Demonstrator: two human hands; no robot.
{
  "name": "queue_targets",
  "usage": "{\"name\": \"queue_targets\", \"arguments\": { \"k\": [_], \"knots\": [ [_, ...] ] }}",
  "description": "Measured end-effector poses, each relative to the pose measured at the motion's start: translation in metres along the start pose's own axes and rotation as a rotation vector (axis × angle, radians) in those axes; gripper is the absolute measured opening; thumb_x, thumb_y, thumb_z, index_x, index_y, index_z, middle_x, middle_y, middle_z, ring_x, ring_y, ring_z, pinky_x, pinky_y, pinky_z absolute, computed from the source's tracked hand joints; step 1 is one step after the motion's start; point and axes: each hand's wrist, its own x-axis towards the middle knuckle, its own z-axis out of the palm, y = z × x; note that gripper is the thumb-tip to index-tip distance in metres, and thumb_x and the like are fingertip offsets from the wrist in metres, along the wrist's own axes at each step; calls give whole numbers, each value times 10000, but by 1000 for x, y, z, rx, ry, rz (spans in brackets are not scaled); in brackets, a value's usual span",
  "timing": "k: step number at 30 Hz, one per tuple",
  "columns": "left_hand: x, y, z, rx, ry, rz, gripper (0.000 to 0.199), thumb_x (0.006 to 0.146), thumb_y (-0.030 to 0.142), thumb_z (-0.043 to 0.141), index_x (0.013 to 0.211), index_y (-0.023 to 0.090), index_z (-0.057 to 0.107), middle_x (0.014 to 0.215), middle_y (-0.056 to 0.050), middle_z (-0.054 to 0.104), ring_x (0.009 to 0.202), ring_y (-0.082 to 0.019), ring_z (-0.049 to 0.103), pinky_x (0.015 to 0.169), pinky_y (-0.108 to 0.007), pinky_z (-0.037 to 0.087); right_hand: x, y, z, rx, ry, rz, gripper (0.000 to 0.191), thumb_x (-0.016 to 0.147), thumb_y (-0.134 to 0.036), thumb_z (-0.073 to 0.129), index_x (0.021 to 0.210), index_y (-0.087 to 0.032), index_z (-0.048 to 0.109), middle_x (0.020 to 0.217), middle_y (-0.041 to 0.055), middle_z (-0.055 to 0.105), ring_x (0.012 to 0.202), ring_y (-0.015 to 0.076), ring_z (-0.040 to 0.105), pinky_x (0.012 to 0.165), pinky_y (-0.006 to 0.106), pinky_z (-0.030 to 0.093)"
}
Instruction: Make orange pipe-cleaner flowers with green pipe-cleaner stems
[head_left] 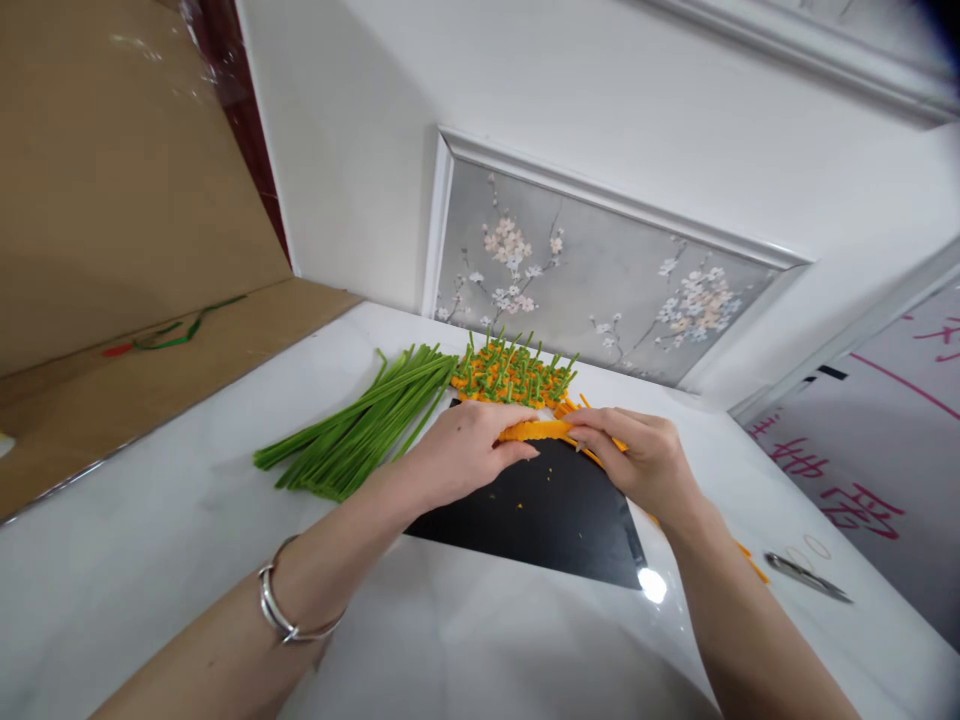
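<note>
Between my two hands, over a black mat (525, 515), is an orange fuzzy strip (534, 430) with a wavy edge. My left hand (480, 445) has its fingers closed round the strip's left end. The right end is pinched between the thumb and fingers of my right hand (634, 450). Behind the mat lies a pile of orange pieces with green stems (510, 370). More orange strips (589, 403) lie partly under my right hand. A bundle of long green fuzzy stems (360, 425) rests left of the mat.
Scissors or tweezers (808, 577) lie at the right of the white table (187, 560), beside thin rings (817, 547). A brown cardboard surface (135, 370) borders the left. A wall with a floral panel (585, 260) stands behind; a board with red writing (870, 430) is at the right.
</note>
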Motion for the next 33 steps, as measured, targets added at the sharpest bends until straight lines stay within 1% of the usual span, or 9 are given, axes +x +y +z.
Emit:
{"name": "queue_targets", "arguments": {
  "k": [3, 11, 15, 17, 19, 21, 25, 29, 33],
  "knots": [
    [0, -2, -1, -61, 5, -4, 262, 837, 287, 590, 1093, 252, 633, 993, -4, 713, 855, -179, 650, 746, -272, 451, 0, 0, -1, 4, 0, 10, 134, 885, -197, 558, 917, -218, 687, 781, 19, 732, 654, 153, 677, 647, 263, 541],
    [1, 3, -2, -188, -57, -39, 150, 844, 264, 538, 888, 206, 669, 794, 11, 684, 703, -146, 608, 660, -249, 440, 2, -5, -3, 10, -25, 0, 133, 886, -217, 558, 905, -214, 690, 780, 23, 731, 654, 153, 678, 640, 262, 541],
    [1, 4, -2, -130, -80, -68, 142, 832, 304, 554, 813, 198, 646, 696, 17, 643, 612, -142, 575, 573, -242, 408, 3, -5, -3, 10, -51, 18, 153, 891, -226, 539, 928, -218, 687, 755, 14, 725, 643, 152, 678, 623, 255, 541],
    [0, 3, -1, -102, -44, -62, 141, 809, 316, 602, 899, 217, 647, 805, 8, 680, 707, -162, 615, 639, -255, 436, 2, -4, -3, 24, -65, 38, 160, 895, -220, 525, 928, -217, 682, 730, 6, 718, 621, 145, 670, 614, 247, 535],
    [-1, 1, 1, -65, 9, -50, 232, 796, 326, 635, 1015, 248, 626, 914, 4, 701, 807, -181, 640, 708, -271, 452, 1, -4, -3, 38, -79, 63, 161, 903, -221, 514, 929, -214, 672, 711, 2, 709, 601, 138, 659, 606, 241, 524],
    [-1, 1, 2, -15, 30, -36, 259, 815, 331, 621, 1066, 265, 606, 935, 6, 709, 817, -187, 652, 709, -275, 456, 1, -3, -2, 40, -95, 88, 155, 907, -231, 509, 942, -211, 658, 702, 3, 700, 590, 137, 646, 592, 238, 508],
    [-2, 4, 3, 105, 8, -4, 226, 855, 319, 580, 1070, 262, 619, 937, -14, 723, 799, -203, 667, 674, -279, 452, -1, -3, 0, 30, -175, 117, 141, 911, -245, 504, 908, -209, 641, 707, 4, 679, 591, 133, 624, 584, 232, 473],
    [-1, 12, 1, 229, -47, -30, 182, 862, 291, 576, 1025, 242, 641, 822, -30, 723, 727, -218, 669, 607, -278, 428, -2, -2, 7, 41, -200, 99, 162, 919, -277, 501, 877, -198, 636, 676, -1, 652, 558, 120, 591, 567, 225, 438],
    [-1, 16, 0, 218, -106, -30, 171, 874, 267, 561, 1025, 216, 623, 846, -38, 723, 748, -227, 669, 594, -280, 415, -4, -2, 16, 76, -242, 130, 173, 921, -294, 500, 887, -198, 640, 654, -9, 638, 509, 109, 552, 529, 220, 408]
  ]
}}
